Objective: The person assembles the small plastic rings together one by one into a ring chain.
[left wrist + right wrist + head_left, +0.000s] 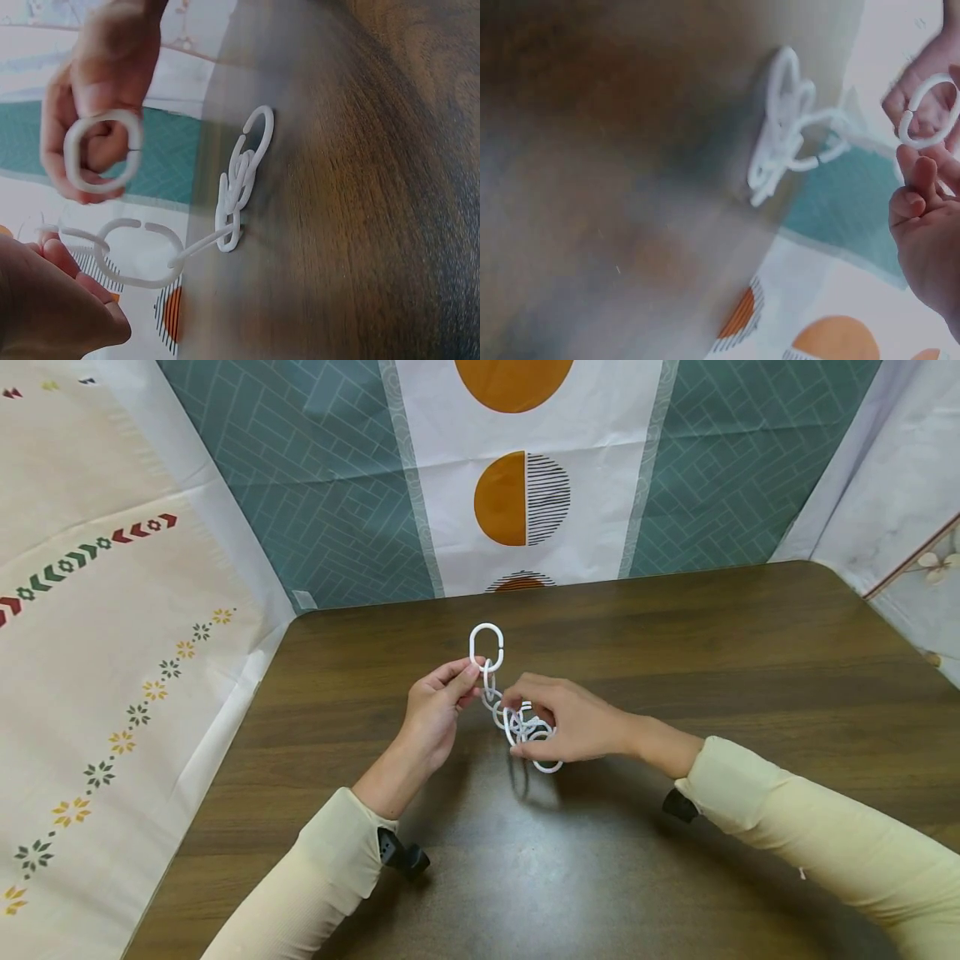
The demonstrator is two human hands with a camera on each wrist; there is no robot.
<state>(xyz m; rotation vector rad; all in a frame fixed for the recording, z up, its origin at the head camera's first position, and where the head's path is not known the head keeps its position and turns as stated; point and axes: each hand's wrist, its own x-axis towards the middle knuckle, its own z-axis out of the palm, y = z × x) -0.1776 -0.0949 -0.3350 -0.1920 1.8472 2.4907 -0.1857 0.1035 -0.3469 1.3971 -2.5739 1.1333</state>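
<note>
My left hand (437, 710) pinches the upper end of a chain of white plastic links, with the oval end link (473, 645) standing up above the fingertips. From there the chain hangs down to the right, and its lower links lie bunched as a pile (238, 180) on the table. Between thumb and fingers, my right hand (581, 720) holds a separate-looking white link (73, 154), which has a small gap in one side. In the head view this link overlaps the pile; the left wrist view shows it up off the table, apart from the chain.
The brown wooden table (360, 693) extends around both hands. Behind its far edge hangs a teal and white cloth (600, 510) with orange circles. A cream patterned cloth (112, 652) hangs on the left, and a white floral one (900, 468) on the right.
</note>
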